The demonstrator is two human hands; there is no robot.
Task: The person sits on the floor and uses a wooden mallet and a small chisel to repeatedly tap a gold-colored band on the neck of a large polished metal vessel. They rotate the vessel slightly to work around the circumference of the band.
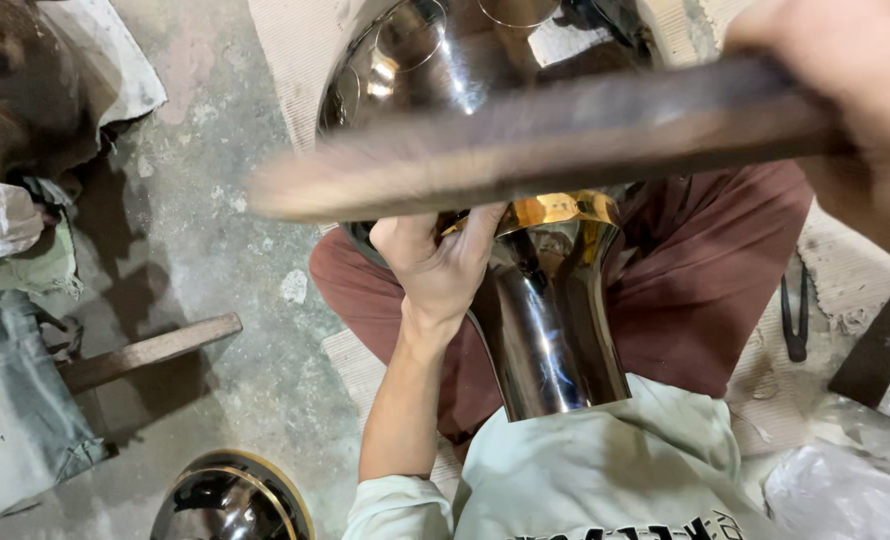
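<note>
- Hands of 1 person work over a shiny flared metal vessel [550, 320] that rests in the lap, on dark red trousers [705, 270], its narrow end toward the pale green shirt [615, 460].
- Left hand [435, 265] grips the vessel at its neck, fingers curled and pressed together around the left side, just below a gold-coloured band [555, 210] that rings the metal; hand and vessel touch.
- Right hand [850, 75] sits at the upper right edge, closed around 1 end of a long flat wooden stick [525, 150]; the fingers are blurred, so their exact hold cannot be told.
- Stick runs leftward from that hand, blurred, crossing above the left hand and in front of the vessel's wide polished bowl [435, 60]; whether it touches the metal cannot be told.
- Vessel lies below and to the left of the right hand, directly against the left one.
- Concrete floor [215, 200] spreads to the left, with a short wooden piece [150, 350] lying on it, well apart from the hands.
- Second dark polished metal piece [230, 500] with a gold rim sits at the bottom edge, near the left elbow.
- Black pliers [795, 310] lie on matting to the right of the knee.
</note>
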